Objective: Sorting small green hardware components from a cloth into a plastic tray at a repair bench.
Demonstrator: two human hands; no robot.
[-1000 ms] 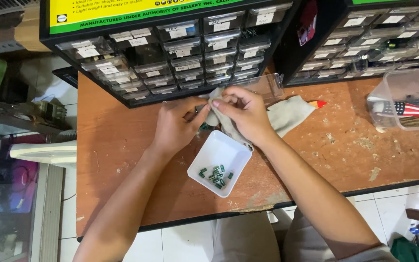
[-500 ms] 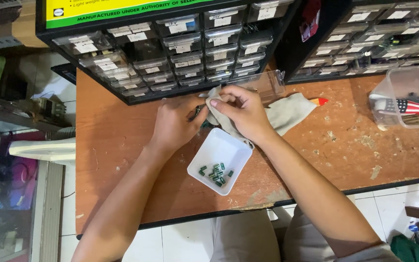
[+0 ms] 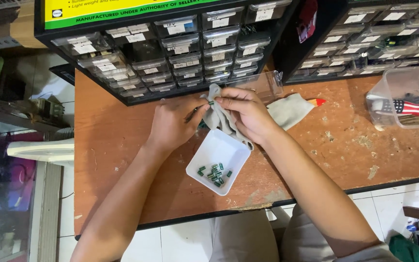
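My right hand (image 3: pixel 246 110) pinches a grey cloth (image 3: pixel 287 110) near its top, where a small green part (image 3: pixel 211 102) shows at the fingertips. My left hand (image 3: pixel 173 122) is beside it, its fingers closed on the cloth's left edge, with a thin dark object between them. Just below both hands sits a white square tray (image 3: pixel 229 145) holding several small green cylindrical parts (image 3: pixel 214 173). The rest of the cloth trails right across the wooden tabletop (image 3: pixel 122 145).
A black cabinet of small clear labelled drawers (image 3: pixel 170 43) stands right behind the hands, and a second one (image 3: pixel 374 39) at back right. A clear empty drawer (image 3: pixel 263 83) lies by the cloth. A clear tub (image 3: pixel 403 97) with striped items sits at right. An orange tip (image 3: pixel 318 102) pokes from the cloth.
Both hands stay at the cloth above the tray, with only small finger movements. The view has shifted slightly.
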